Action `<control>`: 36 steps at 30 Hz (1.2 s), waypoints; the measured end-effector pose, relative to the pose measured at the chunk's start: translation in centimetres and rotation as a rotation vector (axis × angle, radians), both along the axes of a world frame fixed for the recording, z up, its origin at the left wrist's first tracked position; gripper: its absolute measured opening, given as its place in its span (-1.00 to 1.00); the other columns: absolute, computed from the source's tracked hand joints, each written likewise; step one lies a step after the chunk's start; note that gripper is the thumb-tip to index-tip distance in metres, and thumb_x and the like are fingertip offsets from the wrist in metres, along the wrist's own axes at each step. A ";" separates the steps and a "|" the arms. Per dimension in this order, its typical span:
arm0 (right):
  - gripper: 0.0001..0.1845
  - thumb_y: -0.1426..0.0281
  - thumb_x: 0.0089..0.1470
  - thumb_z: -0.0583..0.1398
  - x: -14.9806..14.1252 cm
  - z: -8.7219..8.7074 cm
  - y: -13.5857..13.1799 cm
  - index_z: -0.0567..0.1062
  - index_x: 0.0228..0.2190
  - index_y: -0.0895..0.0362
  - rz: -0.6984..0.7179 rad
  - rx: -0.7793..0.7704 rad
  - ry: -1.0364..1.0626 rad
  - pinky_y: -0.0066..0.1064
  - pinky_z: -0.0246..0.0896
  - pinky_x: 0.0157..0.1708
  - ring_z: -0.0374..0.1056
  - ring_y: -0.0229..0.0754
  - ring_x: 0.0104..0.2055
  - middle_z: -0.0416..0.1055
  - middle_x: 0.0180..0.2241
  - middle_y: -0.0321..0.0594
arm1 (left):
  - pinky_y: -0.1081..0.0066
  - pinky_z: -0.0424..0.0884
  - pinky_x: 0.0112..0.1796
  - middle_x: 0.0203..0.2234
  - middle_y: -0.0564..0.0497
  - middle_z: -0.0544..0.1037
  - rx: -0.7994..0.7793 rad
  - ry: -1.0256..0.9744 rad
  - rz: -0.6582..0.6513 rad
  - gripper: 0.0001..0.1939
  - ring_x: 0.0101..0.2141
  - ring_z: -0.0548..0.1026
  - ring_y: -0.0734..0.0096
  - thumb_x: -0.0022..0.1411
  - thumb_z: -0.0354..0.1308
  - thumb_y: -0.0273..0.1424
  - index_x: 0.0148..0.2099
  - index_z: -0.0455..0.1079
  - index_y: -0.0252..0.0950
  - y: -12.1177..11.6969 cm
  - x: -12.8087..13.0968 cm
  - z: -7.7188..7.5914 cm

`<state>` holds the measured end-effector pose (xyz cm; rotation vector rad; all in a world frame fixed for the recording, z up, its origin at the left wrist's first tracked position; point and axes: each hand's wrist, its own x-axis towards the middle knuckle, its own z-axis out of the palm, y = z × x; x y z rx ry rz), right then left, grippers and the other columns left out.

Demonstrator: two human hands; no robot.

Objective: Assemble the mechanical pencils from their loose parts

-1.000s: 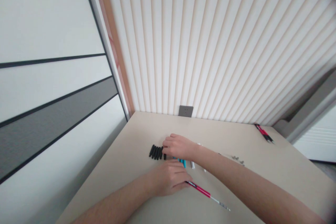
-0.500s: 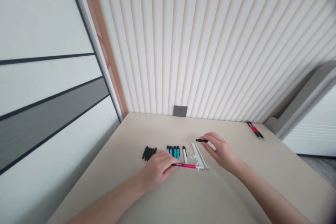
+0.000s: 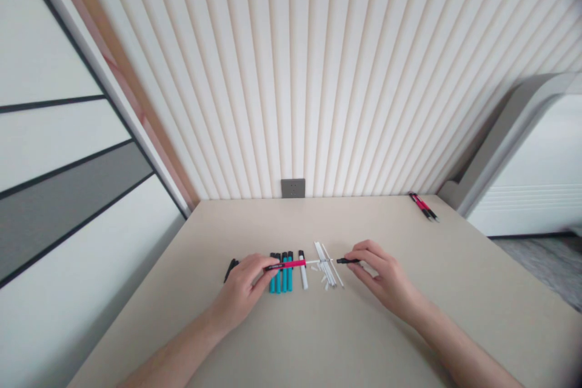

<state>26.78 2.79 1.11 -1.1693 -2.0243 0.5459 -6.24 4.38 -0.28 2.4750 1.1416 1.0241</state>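
A smooth, slim red barrel, apparently plastic with a glossy finish, lies almost level across the middle, its dark left end printed with small, unreadable lettering. A thin, pale refill sticks straight out of its right end. The left hand pinches the dark end between thumb and fingertips, closed down to the barrel's narrow width, so the red part and refill extend rightward clear of the fingers. The right hand grips a short, matt black tube by its right part, thumb and fingers nearly together; its free left end faces the refill's tip, with a small gap between.

Behind and below the red barrel, four round blue barrels with black ends lie side by side. Right of them is a white barrel with a black end, then a loose bundle of thin white sticks and small white bits. Black pieces lie left, partly hidden by the left hand. Two red and black pens rest at the table's far right, before the ribbed, cream wall.
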 end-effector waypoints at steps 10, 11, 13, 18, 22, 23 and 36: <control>-0.78 0.33 0.27 0.09 -0.1 0.0 0.0 0.51 -0.16 0.06 0.013 0.046 -0.019 -0.36 0.45 -0.28 0.38 -0.11 -0.15 0.38 -0.20 -0.08 | 0.45 0.43 -0.26 -0.35 0.01 0.53 0.016 0.006 -0.018 -0.87 -0.32 0.52 0.41 0.38 0.05 -0.41 -0.07 0.38 -0.25 -0.1 0.2 0.2; -0.78 0.33 0.27 0.09 -0.1 0.0 0.0 0.51 -0.16 0.05 0.013 0.041 -0.019 -0.38 0.45 -0.32 0.38 -0.11 -0.15 0.38 -0.20 -0.08 | 0.45 0.44 -0.26 -0.34 0.01 0.54 0.017 0.007 -0.015 -0.87 -0.31 0.52 0.40 0.38 0.05 -0.41 -0.07 0.38 -0.25 -0.1 0.2 0.2; -0.79 0.33 0.27 0.09 -0.1 0.1 0.0 0.51 -0.17 0.05 0.012 0.035 -0.022 -0.41 0.45 -0.36 0.38 -0.12 -0.15 0.38 -0.20 -0.08 | 0.44 0.44 -0.26 -0.34 0.00 0.54 0.021 0.006 -0.011 -0.87 -0.31 0.52 0.40 0.38 0.05 -0.41 -0.07 0.38 -0.25 -0.2 0.2 0.2; -0.78 0.32 0.27 0.08 0.0 0.2 0.1 0.51 -0.17 0.04 -0.007 0.045 -0.023 -0.36 0.46 -0.32 0.39 -0.10 -0.15 0.39 -0.20 -0.08 | 0.44 0.43 -0.27 -0.35 0.01 0.53 0.017 -0.001 -0.011 -0.86 -0.33 0.51 0.41 0.38 0.05 -0.40 -0.07 0.39 -0.25 -0.2 0.2 0.0; -0.79 0.32 0.26 0.09 -0.1 0.1 0.1 0.52 -0.18 0.05 0.012 0.068 -0.037 -0.31 0.44 -0.22 0.40 -0.11 -0.16 0.40 -0.21 -0.09 | 0.44 0.41 -0.27 -0.35 0.01 0.52 0.001 -0.009 -0.024 -0.87 -0.33 0.50 0.41 0.38 0.06 -0.41 -0.06 0.38 -0.25 -0.3 0.1 -0.1; -0.79 0.33 0.26 0.09 -0.2 0.1 0.0 0.52 -0.17 0.05 0.020 0.064 -0.040 -0.32 0.44 -0.21 0.40 -0.12 -0.16 0.40 -0.21 -0.09 | 0.44 0.41 -0.27 -0.35 0.01 0.52 -0.001 -0.013 -0.028 -0.87 -0.33 0.50 0.41 0.38 0.06 -0.41 -0.06 0.38 -0.25 -0.3 0.2 -0.1; -0.83 0.39 0.25 0.13 -3.2 -1.1 -1.3 0.50 -0.16 0.06 0.168 0.079 0.037 -0.35 0.36 -0.19 0.42 -0.16 -0.20 0.48 -0.25 -0.13 | 0.39 0.43 -0.22 -0.36 -0.02 0.55 0.037 0.005 -0.155 -0.87 -0.30 0.50 0.36 0.34 0.10 -0.45 -0.09 0.43 -0.24 -1.5 1.9 0.7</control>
